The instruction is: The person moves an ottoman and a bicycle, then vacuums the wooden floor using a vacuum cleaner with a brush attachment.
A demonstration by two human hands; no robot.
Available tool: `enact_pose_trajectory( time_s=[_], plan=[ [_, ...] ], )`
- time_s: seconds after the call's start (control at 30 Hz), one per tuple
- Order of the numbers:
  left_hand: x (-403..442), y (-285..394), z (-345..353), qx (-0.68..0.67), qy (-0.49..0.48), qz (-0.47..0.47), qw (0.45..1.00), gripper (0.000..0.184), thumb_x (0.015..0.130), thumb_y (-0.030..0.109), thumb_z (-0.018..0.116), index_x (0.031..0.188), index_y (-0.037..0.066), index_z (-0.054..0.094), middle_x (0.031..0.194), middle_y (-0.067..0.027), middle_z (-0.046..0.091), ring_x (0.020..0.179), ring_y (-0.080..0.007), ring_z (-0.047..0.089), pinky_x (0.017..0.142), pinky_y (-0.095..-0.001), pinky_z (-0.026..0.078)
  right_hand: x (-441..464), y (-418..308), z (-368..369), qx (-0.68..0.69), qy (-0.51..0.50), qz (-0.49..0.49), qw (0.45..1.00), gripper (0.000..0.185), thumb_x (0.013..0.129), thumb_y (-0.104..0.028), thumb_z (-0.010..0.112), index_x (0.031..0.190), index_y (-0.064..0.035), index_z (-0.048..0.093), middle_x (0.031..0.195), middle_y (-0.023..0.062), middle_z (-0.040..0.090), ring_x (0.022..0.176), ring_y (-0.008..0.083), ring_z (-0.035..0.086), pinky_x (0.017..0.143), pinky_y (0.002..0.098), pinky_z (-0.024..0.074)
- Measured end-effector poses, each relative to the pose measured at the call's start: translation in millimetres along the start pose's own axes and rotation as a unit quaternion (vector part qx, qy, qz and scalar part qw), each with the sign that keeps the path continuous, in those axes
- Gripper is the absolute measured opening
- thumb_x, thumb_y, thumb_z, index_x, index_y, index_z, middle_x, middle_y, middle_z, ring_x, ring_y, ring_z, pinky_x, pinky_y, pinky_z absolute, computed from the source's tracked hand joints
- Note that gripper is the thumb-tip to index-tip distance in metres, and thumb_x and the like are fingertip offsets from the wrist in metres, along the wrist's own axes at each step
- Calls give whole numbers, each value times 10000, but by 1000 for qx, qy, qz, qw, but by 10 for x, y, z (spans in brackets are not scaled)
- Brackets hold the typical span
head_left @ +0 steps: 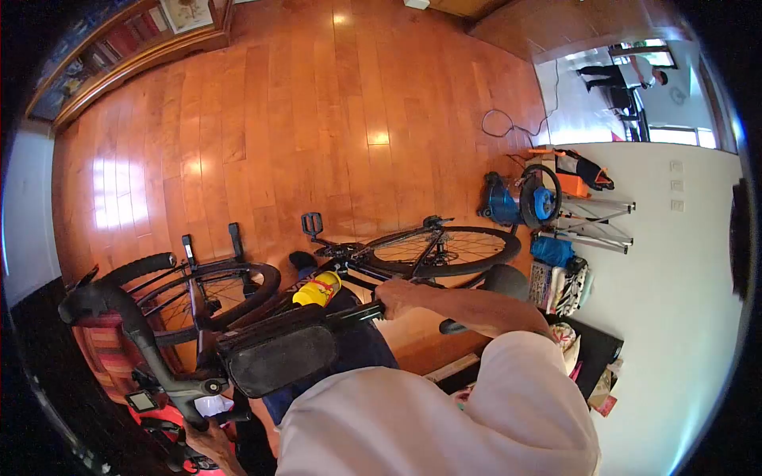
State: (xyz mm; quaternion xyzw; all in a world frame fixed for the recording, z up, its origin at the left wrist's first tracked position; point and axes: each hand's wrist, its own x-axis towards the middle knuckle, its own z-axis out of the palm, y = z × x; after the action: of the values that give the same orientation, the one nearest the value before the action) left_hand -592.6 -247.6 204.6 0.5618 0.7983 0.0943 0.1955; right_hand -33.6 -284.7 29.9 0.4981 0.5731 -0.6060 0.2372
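Note:
A black bicycle with drop handlebars (135,313) stands across the view in front of me, its front wheel (266,289) to the left and rear wheel (508,247) to the right. My right hand (397,297) is closed round the frame's top tube, ahead of the dark saddle (506,282). At the lower left, my left hand (208,443) is wrapped on the near side of the handlebar; its fingers are partly hidden. A black bag (282,363) sits on the top tube, and a yellow bottle (319,289) is on the frame. A small bike computer (143,401) is mounted at the handlebar.
A bookcase (119,47) stands at the upper left. Along the right wall are a blue machine (500,202), a small wheel (541,198), a metal folding frame (595,222) and bags (553,251). A cable (500,123) lies on the wooden floor; another person (627,75) stands beyond the doorway.

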Motion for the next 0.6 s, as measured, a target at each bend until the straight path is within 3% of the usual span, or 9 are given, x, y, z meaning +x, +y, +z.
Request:
enact_pose_trajectory(
  time_s=[0.03,0.1,0.17,0.2,0.23,0.27,0.3,0.4,0.6],
  plan=[
    [21,53,-61,-3,-48,-33,998,544,749,66,707,1227,-160,582,1055,-259,705,968,-350,699,889,-414,535,12,-10,-4,-2,-26,9,1000,274,664,-193,760,837,11,699,704,208,646,710,381,661,623,521,501],
    [-1,-184,88,-235,-37,-45,970,568,740,23,735,1266,-124,578,1163,-184,688,1042,-287,668,931,-389,525,-54,18,-18,-54,-9,-27,998,331,689,-270,787,850,5,699,755,219,670,750,389,673,645,519,525],
    [47,290,-4,-151,-30,-71,985,436,715,-14,714,1143,-51,643,1034,-135,716,945,-245,685,861,-377,544,-138,92,66,-45,63,-61,995,481,724,-337,820,1099,-66,688,871,196,704,852,377,694,725,481,551],
    [52,553,-69,-109,-29,-85,990,381,702,-32,703,1082,-15,675,969,-111,730,896,-224,694,826,-371,553,-214,18,-32,-10,53,-48,997,584,709,-256,817,1248,-109,648,960,186,721,910,370,701,779,453,553],
    [82,833,-250,9,-42,-65,997,357,677,57,720,1029,4,692,832,-161,724,795,-297,721,762,-408,558,-304,-21,-171,29,54,-90,994,622,691,-178,802,1288,-115,638,983,181,721,903,335,709,805,427,547],
    [73,510,-151,66,-17,-64,996,346,660,164,745,970,22,685,805,-213,698,787,-381,708,714,-455,545,-281,-59,-240,16,-7,-54,998,605,671,-152,791,1258,-102,656,953,169,714,857,288,706,806,412,542],
    [69,567,-200,97,-32,-63,993,293,657,173,739,905,36,664,793,-227,679,789,-429,678,686,-485,533,-237,80,-148,86,80,-187,975,598,666,-185,817,1240,-96,673,866,163,705,771,258,687,758,416,542],
    [102,657,-221,119,16,-46,992,203,629,139,709,773,45,601,697,-215,636,663,-432,651,607,-495,515,122,629,195,-49,20,-17,998,471,601,-303,900,939,-9,752,783,169,706,725,295,702,686,444,537],
    [57,421,-77,101,33,-31,994,217,614,140,711,774,44,599,684,-199,645,644,-420,653,584,-490,511,59,211,-68,-78,-71,35,994,619,687,-465,898,1093,-27,738,998,187,673,921,339,680,789,474,563]
  ],
)
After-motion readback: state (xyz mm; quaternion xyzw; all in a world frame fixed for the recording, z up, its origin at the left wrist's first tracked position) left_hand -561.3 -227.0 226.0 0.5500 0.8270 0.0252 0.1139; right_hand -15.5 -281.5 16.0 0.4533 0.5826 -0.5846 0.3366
